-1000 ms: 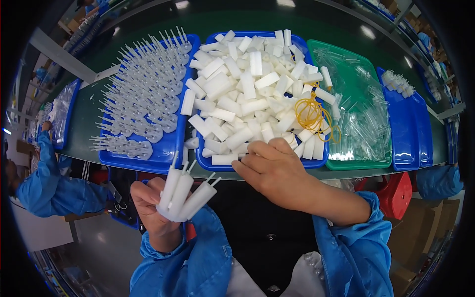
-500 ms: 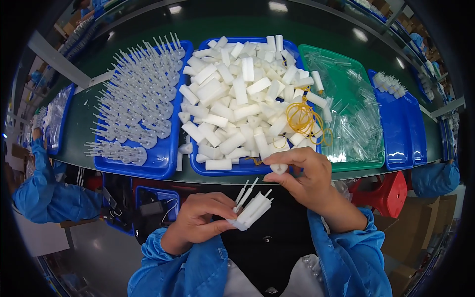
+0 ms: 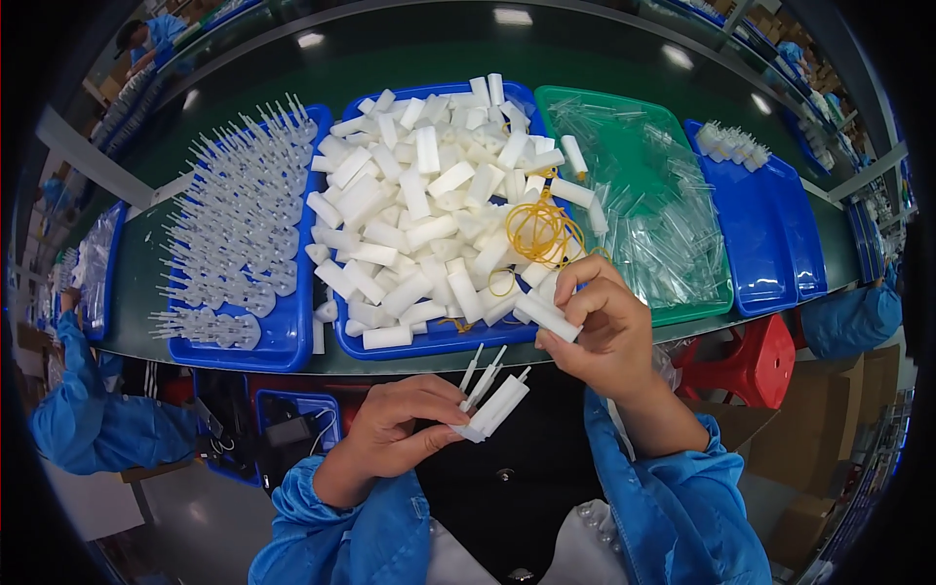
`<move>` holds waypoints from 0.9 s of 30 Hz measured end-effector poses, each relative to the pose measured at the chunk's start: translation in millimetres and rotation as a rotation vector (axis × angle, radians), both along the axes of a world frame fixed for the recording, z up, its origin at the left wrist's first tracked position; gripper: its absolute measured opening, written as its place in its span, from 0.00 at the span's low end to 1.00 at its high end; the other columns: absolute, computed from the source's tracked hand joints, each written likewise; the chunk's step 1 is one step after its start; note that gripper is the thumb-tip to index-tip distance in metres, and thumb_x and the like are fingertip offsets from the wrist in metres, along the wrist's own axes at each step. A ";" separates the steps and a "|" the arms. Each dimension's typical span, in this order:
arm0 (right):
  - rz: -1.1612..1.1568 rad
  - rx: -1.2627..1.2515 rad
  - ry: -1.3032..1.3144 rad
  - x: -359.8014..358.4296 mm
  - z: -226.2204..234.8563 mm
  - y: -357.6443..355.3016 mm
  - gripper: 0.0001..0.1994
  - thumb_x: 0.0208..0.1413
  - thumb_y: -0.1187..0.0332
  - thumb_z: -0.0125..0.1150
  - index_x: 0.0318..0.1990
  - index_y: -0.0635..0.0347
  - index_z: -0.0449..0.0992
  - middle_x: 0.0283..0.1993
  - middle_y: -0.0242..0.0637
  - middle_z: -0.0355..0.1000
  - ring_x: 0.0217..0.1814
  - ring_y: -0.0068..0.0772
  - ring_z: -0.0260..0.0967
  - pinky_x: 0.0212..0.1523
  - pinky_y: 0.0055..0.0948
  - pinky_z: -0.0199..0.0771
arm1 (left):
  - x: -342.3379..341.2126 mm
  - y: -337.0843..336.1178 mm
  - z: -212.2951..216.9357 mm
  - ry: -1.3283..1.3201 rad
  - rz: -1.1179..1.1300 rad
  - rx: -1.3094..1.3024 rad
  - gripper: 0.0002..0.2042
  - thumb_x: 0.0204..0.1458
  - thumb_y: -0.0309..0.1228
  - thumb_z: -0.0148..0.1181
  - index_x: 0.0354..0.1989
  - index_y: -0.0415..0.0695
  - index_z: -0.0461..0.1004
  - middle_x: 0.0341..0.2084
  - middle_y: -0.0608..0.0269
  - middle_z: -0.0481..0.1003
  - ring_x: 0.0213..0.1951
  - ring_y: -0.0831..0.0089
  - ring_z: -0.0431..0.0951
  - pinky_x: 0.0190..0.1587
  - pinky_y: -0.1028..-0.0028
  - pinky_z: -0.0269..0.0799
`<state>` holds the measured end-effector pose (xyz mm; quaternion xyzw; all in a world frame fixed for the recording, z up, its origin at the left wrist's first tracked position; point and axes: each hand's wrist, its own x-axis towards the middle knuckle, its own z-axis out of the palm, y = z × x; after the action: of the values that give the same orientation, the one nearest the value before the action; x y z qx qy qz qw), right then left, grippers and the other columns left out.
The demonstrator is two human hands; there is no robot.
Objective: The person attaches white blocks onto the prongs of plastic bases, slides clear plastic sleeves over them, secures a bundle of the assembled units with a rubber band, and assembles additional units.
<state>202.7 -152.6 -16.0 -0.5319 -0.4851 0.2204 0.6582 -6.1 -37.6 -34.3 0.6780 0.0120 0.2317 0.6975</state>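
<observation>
My left hand (image 3: 398,421) pinches the base of a pale plastic pin holder (image 3: 473,431) between thumb and fingers, low in front of the bench edge. Thin bare pins rise from its left side, while white foam blocks (image 3: 503,403) stand over pins on its right side. Up and to the right, my right hand (image 3: 614,336) grips a single white foam block (image 3: 547,317) between thumb and fingertips, apart from the holder. Just beyond it lies a blue tray (image 3: 419,348) heaped with similar foam blocks (image 3: 426,234).
Orange rubber bands (image 3: 541,232) lie on the heap. A left-hand blue tray (image 3: 283,343) carries rows of pin holders (image 3: 234,214). To the right are a green tray (image 3: 609,115) with clear plastic tubes and more blue trays (image 3: 760,244). A red stool (image 3: 751,361) stands below the bench.
My right hand has turned the foam block from end-on to lengthwise and brought it slightly lower. My left hand still grips the pin holder. The whole view has shifted a little.
</observation>
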 end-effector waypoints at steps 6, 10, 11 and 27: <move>0.194 0.014 0.242 19.5 -6.8 -13.1 0.09 0.40 0.80 0.66 0.29 0.60 0.71 0.38 0.36 0.61 0.38 0.25 0.63 0.37 0.23 0.66 | 7.3 -0.2 -9.2 -0.099 -0.049 -0.099 0.07 0.45 0.18 0.59 0.34 0.38 0.75 0.34 0.51 0.74 0.36 0.61 0.75 0.40 0.68 0.69; 0.354 0.089 0.171 31.5 -6.1 -19.6 0.05 0.43 0.76 0.65 0.28 0.60 0.75 0.35 0.38 0.66 0.35 0.28 0.65 0.34 0.26 0.66 | 11.8 0.7 -13.6 -0.179 -0.108 -0.174 0.06 0.47 0.20 0.58 0.34 0.38 0.74 0.33 0.51 0.74 0.36 0.60 0.74 0.38 0.65 0.67; 0.412 0.062 0.149 34.7 -6.4 -20.9 0.03 0.44 0.75 0.65 0.27 0.60 0.76 0.34 0.39 0.68 0.33 0.29 0.66 0.32 0.26 0.66 | 12.9 1.3 -14.2 -0.176 -0.110 -0.176 0.06 0.47 0.20 0.58 0.34 0.38 0.74 0.33 0.51 0.74 0.36 0.60 0.74 0.38 0.65 0.67; 0.512 0.130 -0.139 32.5 -4.8 -13.0 0.02 0.46 0.74 0.63 0.29 0.58 0.78 0.33 0.37 0.73 0.31 0.32 0.69 0.31 0.26 0.65 | 22.3 4.0 -11.0 -0.244 -0.326 -0.331 0.05 0.48 0.20 0.57 0.34 0.37 0.75 0.34 0.49 0.74 0.32 0.61 0.74 0.35 0.66 0.65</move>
<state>235.3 -165.6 -20.9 -0.3625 -0.6609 0.3112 0.5787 16.2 -33.6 -45.3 0.5148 -0.1437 0.1910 0.8233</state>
